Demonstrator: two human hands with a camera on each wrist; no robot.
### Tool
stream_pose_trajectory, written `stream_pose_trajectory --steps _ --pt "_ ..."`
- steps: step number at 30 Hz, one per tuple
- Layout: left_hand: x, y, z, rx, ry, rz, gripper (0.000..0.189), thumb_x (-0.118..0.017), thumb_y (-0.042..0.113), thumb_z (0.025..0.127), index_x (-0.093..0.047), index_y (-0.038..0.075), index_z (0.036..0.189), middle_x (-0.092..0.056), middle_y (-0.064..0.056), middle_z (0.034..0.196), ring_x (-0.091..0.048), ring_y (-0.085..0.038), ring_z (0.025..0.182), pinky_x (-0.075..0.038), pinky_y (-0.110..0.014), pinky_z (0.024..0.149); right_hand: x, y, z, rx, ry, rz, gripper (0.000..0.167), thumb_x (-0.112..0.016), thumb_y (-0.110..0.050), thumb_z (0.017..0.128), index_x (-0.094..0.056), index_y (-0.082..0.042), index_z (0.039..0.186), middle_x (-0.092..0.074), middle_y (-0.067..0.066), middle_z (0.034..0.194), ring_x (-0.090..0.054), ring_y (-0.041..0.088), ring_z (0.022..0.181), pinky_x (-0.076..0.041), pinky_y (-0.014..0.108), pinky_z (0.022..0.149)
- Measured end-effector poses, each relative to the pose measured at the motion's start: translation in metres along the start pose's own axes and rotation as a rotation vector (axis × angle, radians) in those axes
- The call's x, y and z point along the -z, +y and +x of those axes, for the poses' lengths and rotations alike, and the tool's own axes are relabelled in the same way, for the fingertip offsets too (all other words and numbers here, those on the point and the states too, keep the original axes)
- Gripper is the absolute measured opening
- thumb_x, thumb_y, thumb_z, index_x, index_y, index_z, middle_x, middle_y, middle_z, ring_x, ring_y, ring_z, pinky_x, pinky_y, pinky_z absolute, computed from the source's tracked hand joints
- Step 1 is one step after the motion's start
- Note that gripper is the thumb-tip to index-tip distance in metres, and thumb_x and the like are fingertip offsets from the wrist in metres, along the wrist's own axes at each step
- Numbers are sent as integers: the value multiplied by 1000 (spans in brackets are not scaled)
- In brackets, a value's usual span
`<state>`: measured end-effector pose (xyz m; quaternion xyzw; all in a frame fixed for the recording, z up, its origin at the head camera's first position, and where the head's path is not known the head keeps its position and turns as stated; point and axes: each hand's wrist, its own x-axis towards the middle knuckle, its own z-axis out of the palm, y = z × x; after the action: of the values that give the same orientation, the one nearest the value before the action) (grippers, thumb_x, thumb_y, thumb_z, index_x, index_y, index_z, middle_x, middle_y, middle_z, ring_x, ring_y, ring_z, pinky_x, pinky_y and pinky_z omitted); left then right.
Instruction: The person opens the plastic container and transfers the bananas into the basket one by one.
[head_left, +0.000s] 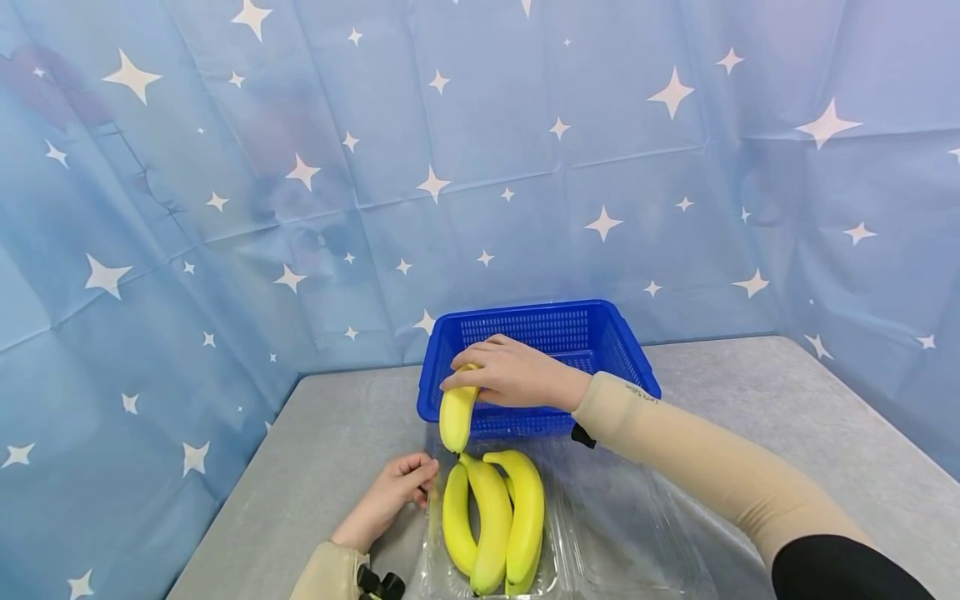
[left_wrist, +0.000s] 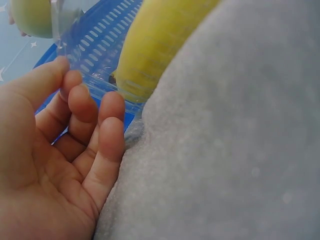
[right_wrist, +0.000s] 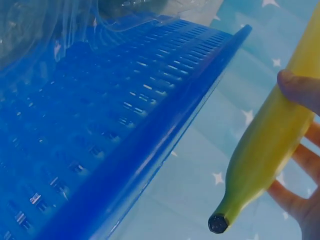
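My right hand point(head_left: 517, 372) grips a yellow banana point(head_left: 457, 421) over the front left of the blue basket point(head_left: 637, 367). In the right wrist view the thumb lies on one side of this banana point(right_wrist: 272, 145) and the fingers on the other, its dark-tipped end pointing down. Several bananas point(head_left: 491, 525) lie side by side in a clear plastic clamshell box point(head_left: 553, 546) before the basket. At the box's left side is my left hand point(head_left: 397, 492). The left wrist view shows its thumb and forefinger pinching the clear plastic edge point(left_wrist: 61, 47), the other fingers loosely curled.
The box's clear lid point(head_left: 630, 533) lies folded out to the right on the grey table point(head_left: 720, 392). Behind the table hangs a blue curtain point(head_left: 480, 150) with white stars. The basket has slotted walls and stands near the table's back edge.
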<state>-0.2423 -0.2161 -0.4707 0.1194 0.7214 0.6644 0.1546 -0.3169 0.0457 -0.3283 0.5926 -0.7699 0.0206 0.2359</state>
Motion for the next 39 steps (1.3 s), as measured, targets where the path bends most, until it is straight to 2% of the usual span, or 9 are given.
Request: stream_pose_trajectory --steps 11,26,39 --pt "2 -4 2 18 15 12 22 -58 24 99 -59 11 81 -54 1 73 -53 -10 58 -50 -24 55 -3 8 0 -38 -3 3 49 -79 -21 83 -61 -26 128 -61 2 123 -56 20 115 -46 43 92" --pt "2 -4 2 14 16 24 22 -58 26 98 -60 11 82 -56 1 73 -55 -10 59 -50 -24 54 -6 24 5 -101 -61 10 49 -79 -20 83 -61 -27 129 -60 3 124 -56 22 115 -46 45 93" --pt "0 0 0 19 7 9 22 -56 23 100 -60 9 84 -55 1 73 -54 -12 59 -50 -24 54 -2 34 8 -113 -70 3 49 -78 -21 84 -61 -27 129 -60 3 123 -55 23 116 -44 49 95"
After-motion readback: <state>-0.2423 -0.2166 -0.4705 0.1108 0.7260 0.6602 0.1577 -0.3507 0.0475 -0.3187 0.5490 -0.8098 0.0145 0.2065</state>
